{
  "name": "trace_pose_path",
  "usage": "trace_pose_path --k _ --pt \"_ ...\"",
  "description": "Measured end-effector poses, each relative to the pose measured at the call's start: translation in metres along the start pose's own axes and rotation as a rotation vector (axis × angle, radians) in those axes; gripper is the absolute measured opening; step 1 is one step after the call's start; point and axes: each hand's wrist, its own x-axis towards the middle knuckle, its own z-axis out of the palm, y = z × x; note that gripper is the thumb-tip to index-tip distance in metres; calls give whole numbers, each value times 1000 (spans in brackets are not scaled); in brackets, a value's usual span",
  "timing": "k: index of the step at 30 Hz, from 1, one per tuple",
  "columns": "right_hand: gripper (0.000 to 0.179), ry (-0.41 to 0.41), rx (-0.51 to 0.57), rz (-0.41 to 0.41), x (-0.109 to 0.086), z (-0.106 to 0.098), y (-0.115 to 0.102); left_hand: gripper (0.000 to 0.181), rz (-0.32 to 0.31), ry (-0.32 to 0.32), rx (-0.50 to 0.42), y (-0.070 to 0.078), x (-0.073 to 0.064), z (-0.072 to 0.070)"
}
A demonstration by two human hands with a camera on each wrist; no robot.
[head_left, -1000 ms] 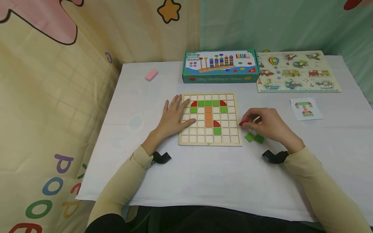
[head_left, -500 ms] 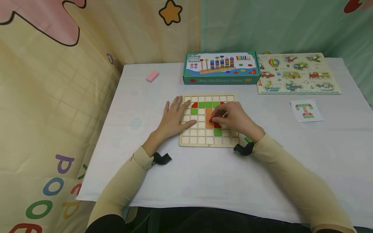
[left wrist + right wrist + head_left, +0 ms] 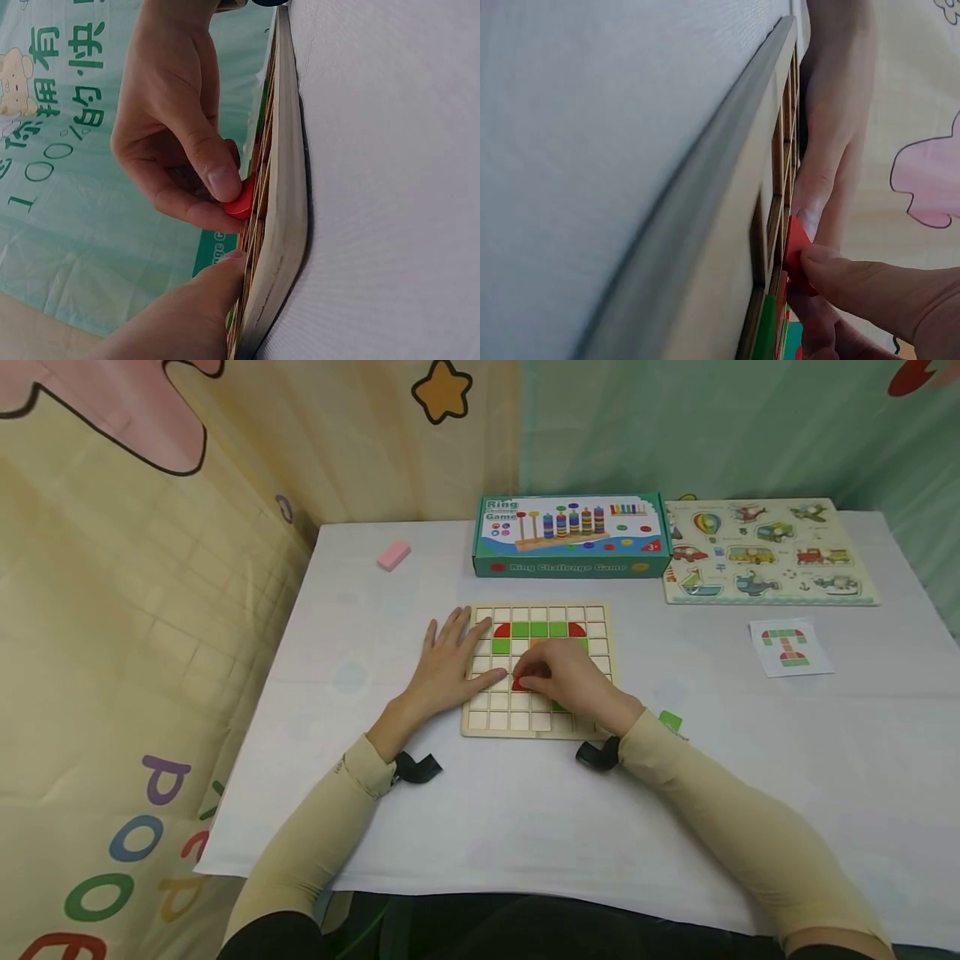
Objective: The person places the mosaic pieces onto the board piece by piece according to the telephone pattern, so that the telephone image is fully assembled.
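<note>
A wooden grid board [image 3: 495,735] lies on the white table, with red, green and orange tiles in some of its cells. My left hand [image 3: 447,667] rests on the board's left side, fingers spread. Between thumb and fingers, my right hand [image 3: 567,675] pinches a red quarter-round tile [image 3: 518,686] at a cell left of the orange column. In the left wrist view this red tile [image 3: 241,204] stands tilted at the grid. The right hand hides much of the board's middle in the head view. Beside the right sleeve shows a loose green tile [image 3: 670,721].
A small card [image 3: 791,647] printed with a coloured tile pattern lies at the right. Behind the board are a Ring Challenge Game box [image 3: 572,565] and a picture puzzle board [image 3: 772,575]. A pink block [image 3: 393,556] sits at the back left.
My right hand has carried the red tile from beside the board's right edge leftward over the grid, down to a cell left of the orange column. My left hand has stayed put.
</note>
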Motion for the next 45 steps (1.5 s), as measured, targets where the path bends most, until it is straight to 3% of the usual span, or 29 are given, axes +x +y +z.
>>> trace_pose_path --k 10,18,25,36,45 --pt "20 8 -213 -167 -5 6 2 90 -9 -13 4 0 -1 1" --pt "23 34 -260 -191 -11 7 3 90 -10 -11 7 0 -1 1" --pt "26 13 -290 -279 -19 3 9 89 -11 -9 4 -1 -1 1" --pt "27 59 -143 -123 -59 -24 30 90 -7 -6 10 0 -1 1" --pt "34 204 -123 -71 -101 -49 58 89 -6 -11 19 0 1 1"
